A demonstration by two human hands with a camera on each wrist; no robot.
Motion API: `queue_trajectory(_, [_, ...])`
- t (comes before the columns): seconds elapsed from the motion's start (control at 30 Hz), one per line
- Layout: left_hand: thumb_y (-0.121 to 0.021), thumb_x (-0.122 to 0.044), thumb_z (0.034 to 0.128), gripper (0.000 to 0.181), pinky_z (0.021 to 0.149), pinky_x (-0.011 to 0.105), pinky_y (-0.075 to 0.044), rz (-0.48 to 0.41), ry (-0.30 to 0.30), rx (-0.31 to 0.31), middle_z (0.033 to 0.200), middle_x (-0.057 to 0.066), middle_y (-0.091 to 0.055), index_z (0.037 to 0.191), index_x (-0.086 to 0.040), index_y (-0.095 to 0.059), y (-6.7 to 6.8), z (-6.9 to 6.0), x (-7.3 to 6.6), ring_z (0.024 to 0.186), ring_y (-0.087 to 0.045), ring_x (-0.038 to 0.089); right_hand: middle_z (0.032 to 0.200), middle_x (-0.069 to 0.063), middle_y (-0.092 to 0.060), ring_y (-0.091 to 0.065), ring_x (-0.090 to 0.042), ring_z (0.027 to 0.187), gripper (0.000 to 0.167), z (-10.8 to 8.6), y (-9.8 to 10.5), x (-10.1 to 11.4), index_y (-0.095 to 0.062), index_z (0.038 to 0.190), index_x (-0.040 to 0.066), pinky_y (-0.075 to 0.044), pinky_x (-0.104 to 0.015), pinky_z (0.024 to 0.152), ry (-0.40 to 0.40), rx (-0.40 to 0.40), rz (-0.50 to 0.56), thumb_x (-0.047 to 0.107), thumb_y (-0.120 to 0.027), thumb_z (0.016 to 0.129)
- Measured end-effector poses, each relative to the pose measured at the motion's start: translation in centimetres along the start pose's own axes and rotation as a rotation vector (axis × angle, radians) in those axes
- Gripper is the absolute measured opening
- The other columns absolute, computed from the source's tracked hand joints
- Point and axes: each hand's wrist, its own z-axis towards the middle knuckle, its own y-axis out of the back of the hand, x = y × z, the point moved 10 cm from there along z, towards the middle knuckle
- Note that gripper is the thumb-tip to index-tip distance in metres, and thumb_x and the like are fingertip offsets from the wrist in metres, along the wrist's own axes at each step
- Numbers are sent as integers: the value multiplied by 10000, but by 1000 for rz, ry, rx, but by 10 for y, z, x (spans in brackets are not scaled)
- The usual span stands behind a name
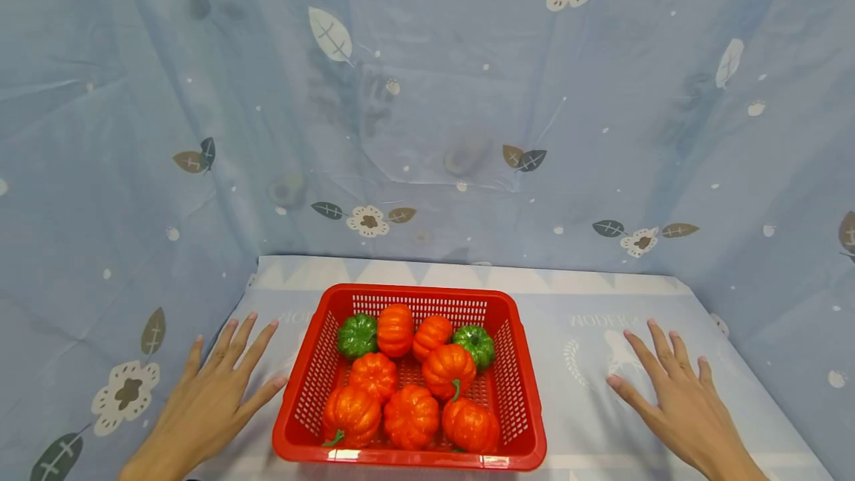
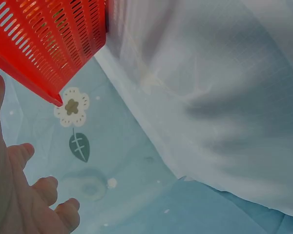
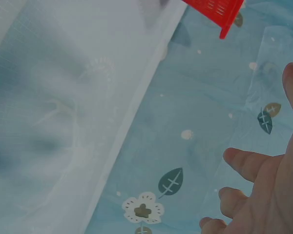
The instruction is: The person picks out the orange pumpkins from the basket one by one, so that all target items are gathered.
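Observation:
A red plastic basket (image 1: 409, 459) stands on the table with several orange pumpkins (image 1: 411, 417) and green ones (image 1: 357, 336) inside. My left hand (image 1: 210, 399) is spread at the basket's left, holding nothing, its thumb close to the rim. Farther off on the right, my right hand (image 1: 691, 407) is spread too, with nothing in it. The left wrist view has the left hand (image 2: 29, 190) below the basket's slotted wall (image 2: 53, 39). In the right wrist view, the right hand (image 3: 268, 175) shows at the right edge, a basket corner (image 3: 217, 12) at the top.
A pale patterned cloth (image 1: 568, 362) covers the table. Blue curtains (image 1: 427, 110) with leaves and flowers hang behind the table and along both sides. The table's back edge meets the rear curtain.

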Motion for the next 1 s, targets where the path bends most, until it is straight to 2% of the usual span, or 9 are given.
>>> queue_trajectory(0.27, [-563, -649, 966, 888, 1176, 599, 190, -6, -1, -20, 1692, 157, -191, 1663, -276, -158, 1, -1, 0, 1514, -210, 431, 1696, -228, -45, 48, -516, 1520, 848, 2, -1, 0, -246, 1643, 151, 189, -746, 1084, -2, 12, 7, 582, -578, 993])
queue_trajectory(0.37, [-574, -623, 975, 877, 1173, 686, 103, -62, 5, -1, 1683, 180, -208, 1663, -269, -162, 0, 0, 1, 1507, -225, 449, 1692, -235, -68, 2, -538, 1513, 846, 3, -2, 1, -255, 1639, 142, 159, -763, 1088, -5, 22, 13, 589, -572, 994])
queue_trajectory(0.43, [-600, -583, 983, 857, 1146, 762, -43, -173, 20, 20, 1667, 205, -237, 1660, -258, -186, 0, 1, 2, 1488, -263, 467, 1687, -240, -101, -76, -576, 1489, 844, 4, -4, 0, -266, 1636, 137, 62, -802, 1091, -20, 44, 28, 602, -559, 996])
queue_trajectory(0.53, [-629, -529, 993, 814, 1063, 768, -292, -384, 74, 69, 1618, 229, -334, 1642, -212, -255, -3, 2, 4, 1424, -370, 488, 1664, -249, -198, -229, -605, 1427, 825, 3, -7, 0, -313, 1619, 135, -199, -835, 1024, -58, 86, 44, 633, -531, 999])
queue_trajectory(0.6, [-640, -495, 999, 763, 1016, 717, -403, -511, 125, 88, 1578, 218, -406, 1618, -191, -314, -4, 1, 5, 1371, -456, 469, 1632, -254, -282, -327, -591, 1379, 809, 3, -9, 1, -358, 1600, 135, -328, -817, 933, -80, 107, 61, 648, -522, 996])
queue_trajectory(0.7, [-634, -453, 1015, 686, 976, 587, -518, -654, 181, 111, 1540, 161, -471, 1583, -174, -368, -8, -3, 4, 1293, -562, 395, 1548, -241, -437, -456, -527, 1309, 773, 5, -8, 4, -437, 1555, 131, -424, -773, 854, -92, 100, 90, 649, -534, 990])
queue_trajectory(0.77, [-645, -414, 1016, 655, 954, 437, -565, -749, 194, 121, 1539, 129, -475, 1566, -166, -389, -12, -5, 0, 1262, -597, 350, 1474, -246, -520, -522, -495, 1246, 751, 7, -6, 8, -480, 1524, 111, -459, -736, 845, -91, 91, 113, 634, -551, 990])
queue_trajectory(0.87, [-666, -399, 1005, 654, 899, 245, -553, -880, 221, 159, 1547, 110, -461, 1555, -171, -395, -20, -8, -7, 1245, -607, 315, 1379, -249, -597, -602, -449, 1141, 731, 11, -5, 14, -528, 1484, 85, -525, -667, 814, -101, 89, 146, 620, -570, 987])
queue_trajectory(1.0, [-702, -348, 988, 640, 882, 205, -539, -1004, 255, 194, 1538, 89, -469, 1540, -195, -417, -31, -14, -15, 1232, -606, 239, 1353, -218, -624, -640, -387, 1088, 702, 17, -6, 26, -562, 1452, 85, -580, -568, 805, -104, 91, 211, 607, -589, 983])
